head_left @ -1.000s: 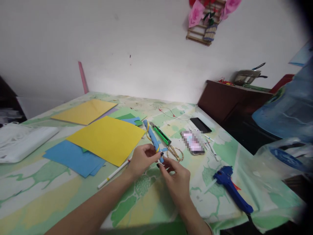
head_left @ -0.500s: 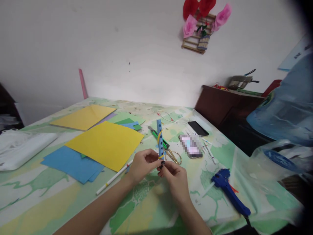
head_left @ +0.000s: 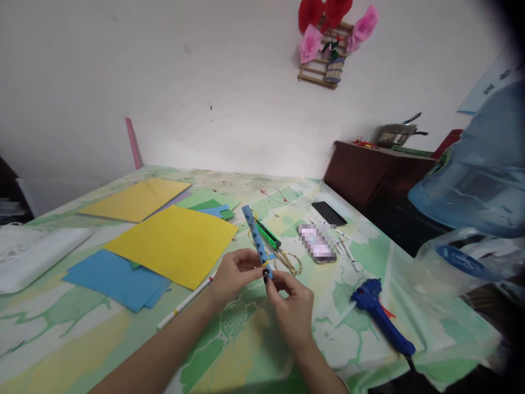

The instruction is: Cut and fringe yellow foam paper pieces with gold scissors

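While my left grip point(head_left: 237, 274) and right grip point(head_left: 293, 303) pinch the lower end of the blue tube point(head_left: 255, 234) (dark-spotted, yellow strip point(head_left: 264, 264) around it), it leans toward eleven o'clock, with the glue gun point(head_left: 383, 318) at its four o'clock.

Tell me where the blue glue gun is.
In the head view, the blue glue gun lies on the tablecloth, to the right of the right hand.

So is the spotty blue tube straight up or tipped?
Tipped: the slim blue spotted tube leans, its top further left in the picture than its held end.
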### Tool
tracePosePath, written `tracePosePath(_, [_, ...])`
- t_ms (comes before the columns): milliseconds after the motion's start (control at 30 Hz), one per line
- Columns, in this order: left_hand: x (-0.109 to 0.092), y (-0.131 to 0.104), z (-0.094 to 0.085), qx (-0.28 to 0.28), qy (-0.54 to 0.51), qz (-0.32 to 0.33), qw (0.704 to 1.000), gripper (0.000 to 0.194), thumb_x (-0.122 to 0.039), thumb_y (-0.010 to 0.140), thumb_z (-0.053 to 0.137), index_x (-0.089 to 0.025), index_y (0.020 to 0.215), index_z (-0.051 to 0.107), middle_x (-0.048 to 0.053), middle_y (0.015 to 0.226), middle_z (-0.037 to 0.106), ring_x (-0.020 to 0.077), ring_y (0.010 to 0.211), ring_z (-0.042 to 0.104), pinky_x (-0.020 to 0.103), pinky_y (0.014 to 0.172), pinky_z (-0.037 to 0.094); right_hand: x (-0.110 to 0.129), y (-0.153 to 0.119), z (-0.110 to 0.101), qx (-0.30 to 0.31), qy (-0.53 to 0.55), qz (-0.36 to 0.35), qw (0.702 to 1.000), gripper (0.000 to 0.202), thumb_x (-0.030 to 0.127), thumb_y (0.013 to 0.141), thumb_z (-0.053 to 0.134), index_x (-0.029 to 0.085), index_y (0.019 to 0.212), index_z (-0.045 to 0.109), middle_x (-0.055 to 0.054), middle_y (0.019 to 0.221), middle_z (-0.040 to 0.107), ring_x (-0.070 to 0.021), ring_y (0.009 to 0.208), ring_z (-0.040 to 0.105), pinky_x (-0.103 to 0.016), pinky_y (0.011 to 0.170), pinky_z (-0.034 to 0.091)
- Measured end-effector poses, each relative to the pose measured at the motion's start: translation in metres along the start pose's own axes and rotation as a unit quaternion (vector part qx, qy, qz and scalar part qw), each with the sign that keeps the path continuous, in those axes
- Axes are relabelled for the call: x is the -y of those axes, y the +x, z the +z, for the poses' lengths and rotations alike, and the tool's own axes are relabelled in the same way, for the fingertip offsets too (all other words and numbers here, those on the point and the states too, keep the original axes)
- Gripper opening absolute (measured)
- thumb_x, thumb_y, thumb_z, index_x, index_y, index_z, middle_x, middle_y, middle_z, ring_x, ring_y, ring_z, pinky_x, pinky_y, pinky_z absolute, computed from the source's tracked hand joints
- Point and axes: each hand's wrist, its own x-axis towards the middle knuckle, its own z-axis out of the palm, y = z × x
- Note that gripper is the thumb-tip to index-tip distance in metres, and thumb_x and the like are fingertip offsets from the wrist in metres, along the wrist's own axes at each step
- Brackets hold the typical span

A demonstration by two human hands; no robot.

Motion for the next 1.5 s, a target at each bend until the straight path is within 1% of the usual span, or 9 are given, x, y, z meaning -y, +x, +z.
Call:
tracePosePath(167, [-0.001,0.0,-0.002,-0.002,0.004,0.003,1.0,0.022,-0.022,0.059,0.076,-0.013,0.075,0.065,0.004,0.073,0.069,0.0169,0.072,0.064,0.028,0.072,0.05,-0.002,0.0,0.0,-0.016,-0.047,-0.038,0.998,0.012,0.019,0.073,0.057,0.016,0.078,0.068,-0.001,0.064,0.067,-0.0137,0.054,0.059,-0.023,0.056,0.048])
tracePosePath(600, [-0.006,-0.004,0.0,0.052,0.005,0.004,0.999,0.031,-0.016,0.057,0.077,-0.014,0.085,0.065,0.005,0.078,0.069,0.019,0.079,0.064,0.032,0.077,0.05,-0.006,-0.006,0.001,-0.04,-0.104,-0.158,0.981,0.017,0.014,0.077,0.052,0.015,0.088,0.065,-0.005,0.069,0.066,-0.0159,0.06,0.06,-0.027,0.059,0.047])
tracePosePath(800, [-0.006,-0.003,-0.002,0.065,0.02,0.013,0.998,0.034,-0.015,0.056,0.077,-0.013,0.087,0.064,0.004,0.079,0.068,0.0185,0.076,0.064,0.033,0.076,0.05,-0.007,-0.007,0.001,-0.037,-0.097,-0.167,0.98,0.019,0.014,0.077,0.052,0.016,0.089,0.066,-0.006,0.07,0.067,-0.0169,0.062,0.06,-0.028,0.06,0.048])
tracePosePath(933, [-0.005,-0.002,-0.003,0.065,0.024,0.024,0.997,0.035,-0.016,0.055,0.078,-0.013,0.088,0.065,0.004,0.077,0.066,0.0188,0.077,0.062,0.032,0.076,0.05,-0.002,-0.006,0.001,-0.031,-0.079,-0.138,0.987,0.016,0.014,0.075,0.052,0.017,0.083,0.066,-0.004,0.067,0.066,-0.0156,0.059,0.059,-0.027,0.058,0.047])
tracePosePath(1133, [-0.007,-0.004,0.0,0.053,-0.018,-0.014,0.998,0.042,-0.012,0.053,0.079,-0.013,0.092,0.063,0.002,0.069,0.064,0.016,0.07,0.061,0.028,0.071,0.048,0.005,-0.005,-0.001,-0.01,-0.037,-0.082,0.996,0.011,0.014,0.073,0.056,0.018,0.074,0.066,0.0,0.06,0.063,-0.0137,0.054,0.057,-0.024,0.056,0.045])
tracePosePath(1267, [-0.006,-0.003,-0.001,0.06,-0.033,-0.008,0.998,0.044,-0.014,0.054,0.079,-0.013,0.094,0.062,0.003,0.071,0.066,0.0183,0.072,0.062,0.03,0.07,0.048,0.005,-0.005,-0.001,0.0,-0.008,-0.065,0.998,0.011,0.016,0.074,0.057,0.017,0.081,0.066,-0.002,0.065,0.065,-0.0149,0.058,0.058,-0.026,0.059,0.047])
tracePosePath(1333, [-0.006,-0.002,-0.003,0.057,-0.035,0.001,0.998,0.043,-0.014,0.054,0.079,-0.014,0.094,0.062,0.004,0.074,0.068,0.0189,0.074,0.063,0.03,0.071,0.048,0.005,-0.005,-0.001,0.026,0.047,-0.037,0.998,0.015,0.017,0.074,0.057,0.017,0.087,0.065,-0.003,0.072,0.067,-0.0161,0.064,0.061,-0.027,0.064,0.049])
tracePosePath(1400, [-0.005,-0.001,-0.005,0.048,-0.041,0.004,0.998,0.041,-0.014,0.055,0.079,-0.014,0.092,0.062,0.004,0.076,0.068,0.0186,0.075,0.063,0.03,0.071,0.049,0.005,-0.004,-0.001,0.071,0.179,0.04,0.981,0.016,0.019,0.075,0.059,0.016,0.09,0.064,-0.005,0.079,0.069,-0.0175,0.069,0.064,-0.03,0.068,0.051])
tracePosePath(1500, [-0.004,0.0,-0.006,0.056,-0.054,0.008,0.997,0.041,-0.013,0.056,0.078,-0.015,0.094,0.063,0.003,0.075,0.069,0.0179,0.074,0.064,0.03,0.071,0.049,0.003,-0.001,-0.001,0.11,0.344,0.151,0.92,0.019,0.029,0.077,0.058,0.016,0.09,0.063,-0.007,0.078,0.07,-0.0199,0.068,0.067,-0.035,0.069,0.053])
